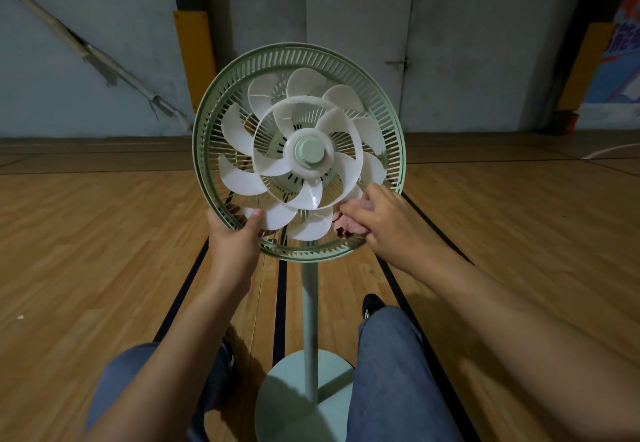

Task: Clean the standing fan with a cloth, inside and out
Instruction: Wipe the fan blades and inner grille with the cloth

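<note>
Wooden floor; legs flank fan pole.

The single head-worn camera is looking forward and steeply down from above the person's lap, taking in both forearms reaching out from the bottom corners toward the fan head, which is sitting close and near the centre of the frame. Its wide-angle lens is bending the wooden floor and the grey wall outward at the edges, and it is showing the fan's round base at the bottom between the person's knees. With only this one view being given, no second camera is sharing any part of the scene.
</note>
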A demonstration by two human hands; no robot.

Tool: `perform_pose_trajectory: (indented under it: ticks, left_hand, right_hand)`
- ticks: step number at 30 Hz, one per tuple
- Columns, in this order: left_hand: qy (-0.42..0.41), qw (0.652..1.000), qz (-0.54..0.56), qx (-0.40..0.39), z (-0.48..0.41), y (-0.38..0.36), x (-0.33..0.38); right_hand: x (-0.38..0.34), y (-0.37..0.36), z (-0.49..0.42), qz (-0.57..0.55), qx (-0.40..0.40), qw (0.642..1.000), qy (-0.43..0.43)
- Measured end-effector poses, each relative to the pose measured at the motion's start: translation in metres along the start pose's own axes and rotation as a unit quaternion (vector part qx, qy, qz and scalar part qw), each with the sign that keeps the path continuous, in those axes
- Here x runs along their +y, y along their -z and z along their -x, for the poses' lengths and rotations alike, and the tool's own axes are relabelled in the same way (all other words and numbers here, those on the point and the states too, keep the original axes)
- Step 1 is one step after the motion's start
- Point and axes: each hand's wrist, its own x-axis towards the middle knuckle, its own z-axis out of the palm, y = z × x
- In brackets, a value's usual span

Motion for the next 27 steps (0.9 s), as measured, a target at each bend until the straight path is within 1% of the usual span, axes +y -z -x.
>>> perform_pose_trajectory:
  ticks: [4,9,13,16,21,24,27]
  left_hand:
    - [-0.002,1.000,-0.002,-0.005,0.000,0.000,-0.002]
    - [-0.032,0.999,-0.016,-0.002,0.001,-0.002,-0.004]
    - [-0.030,0.999,-0.021,-0.004,0.001,-0.003,-0.004]
    - [-0.026,0.999,-0.020,-0.002,0.001,-0.002,-0.003]
    - [-0.012,1.000,-0.016,0.005,0.001,-0.002,-0.003]
    - [-0.006,1.000,-0.013,0.002,0.002,-0.001,-0.004]
    - [-0.007,1.000,-0.015,0.007,0.002,-0.001,-0.004]
  right_hand:
    - [0.005,0.007,-0.006,0.045,0.004,0.999,0.010]
    - [-0.001,-0.005,0.003,0.011,-0.035,0.999,-0.028]
    - [-0.007,-0.018,0.008,-0.019,-0.087,0.996,-0.029]
    - [-0.009,-0.019,0.009,-0.022,-0.100,0.995,-0.015]
    - [0.000,-0.007,0.010,-0.030,-0.085,0.996,0.001]
    - [0.008,0.002,0.012,-0.062,-0.049,0.997,0.000]
    - [0.018,0.010,0.009,-0.058,-0.012,0.998,-0.016]
